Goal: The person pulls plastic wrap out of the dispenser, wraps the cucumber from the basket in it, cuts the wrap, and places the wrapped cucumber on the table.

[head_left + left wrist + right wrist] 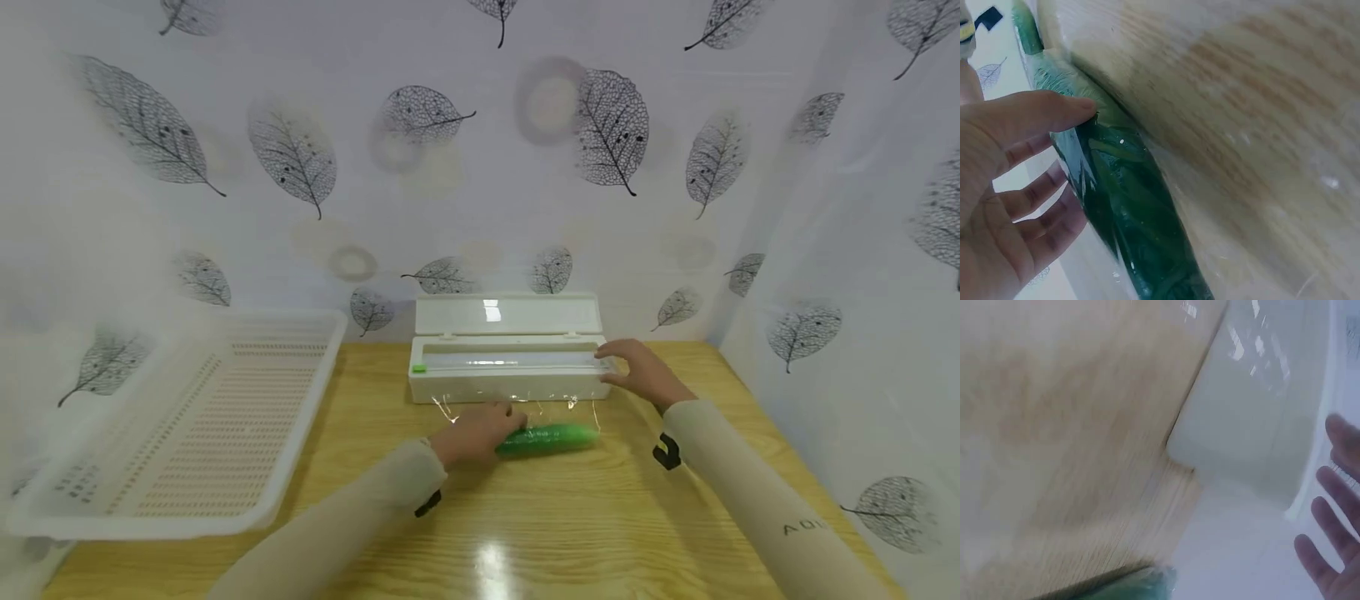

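Note:
A green cucumber lies on the table just in front of a white cling film dispenser box. My left hand holds the cucumber by its left end. In the left wrist view the thumb presses on the cucumber while the fingers bend around its far side, and clear film covers the skin. More clear film hangs from the box's front toward the cucumber. At the box's right end is my right hand, its fingers spread apart in the right wrist view.
The box's lid stands raised at the back, and a film roll shows inside. To the left sits a large white plastic basket on the wooden table. A leaf-patterned curtain hangs behind and at the sides.

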The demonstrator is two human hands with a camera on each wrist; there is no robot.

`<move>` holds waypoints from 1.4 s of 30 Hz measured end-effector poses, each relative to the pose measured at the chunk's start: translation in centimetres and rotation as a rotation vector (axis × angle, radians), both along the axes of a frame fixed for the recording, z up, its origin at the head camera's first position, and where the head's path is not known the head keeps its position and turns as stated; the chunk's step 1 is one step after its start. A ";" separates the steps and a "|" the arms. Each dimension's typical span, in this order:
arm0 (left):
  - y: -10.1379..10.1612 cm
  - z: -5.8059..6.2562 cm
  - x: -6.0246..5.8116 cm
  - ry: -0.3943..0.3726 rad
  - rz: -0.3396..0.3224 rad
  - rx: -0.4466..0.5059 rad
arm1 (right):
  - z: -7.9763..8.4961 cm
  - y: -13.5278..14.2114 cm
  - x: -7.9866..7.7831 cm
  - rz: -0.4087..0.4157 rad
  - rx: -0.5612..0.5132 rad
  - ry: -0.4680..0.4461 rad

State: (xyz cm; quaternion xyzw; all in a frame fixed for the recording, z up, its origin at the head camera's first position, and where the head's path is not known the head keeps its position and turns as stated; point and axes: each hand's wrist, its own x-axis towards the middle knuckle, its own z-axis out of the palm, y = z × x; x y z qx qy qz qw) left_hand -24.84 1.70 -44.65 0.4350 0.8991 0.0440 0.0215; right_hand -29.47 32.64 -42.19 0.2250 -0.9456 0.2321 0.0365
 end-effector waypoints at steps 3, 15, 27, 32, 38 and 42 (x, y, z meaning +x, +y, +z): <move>-0.2 -0.6 0.0 -0.045 0.004 0.037 | 0.1 -1.0 2.5 0.061 0.056 0.075; -0.3 0.1 -1.4 -0.231 0.046 0.022 | -2.4 -4.3 7.1 0.278 0.286 0.187; 0.2 -0.1 -0.7 -0.172 0.075 -0.061 | -3.1 -5.1 7.0 0.227 0.314 0.081; 0.4 -0.7 -0.9 -0.128 0.078 -0.060 | -3.1 -5.7 6.8 0.204 0.350 0.097; 0.4 -0.8 -1.2 -0.180 0.090 0.004 | -3.0 -6.0 6.5 0.189 0.382 0.098; 0.4 -0.7 -1.3 -0.237 0.118 0.041 | -2.9 -6.0 6.2 0.190 0.396 0.107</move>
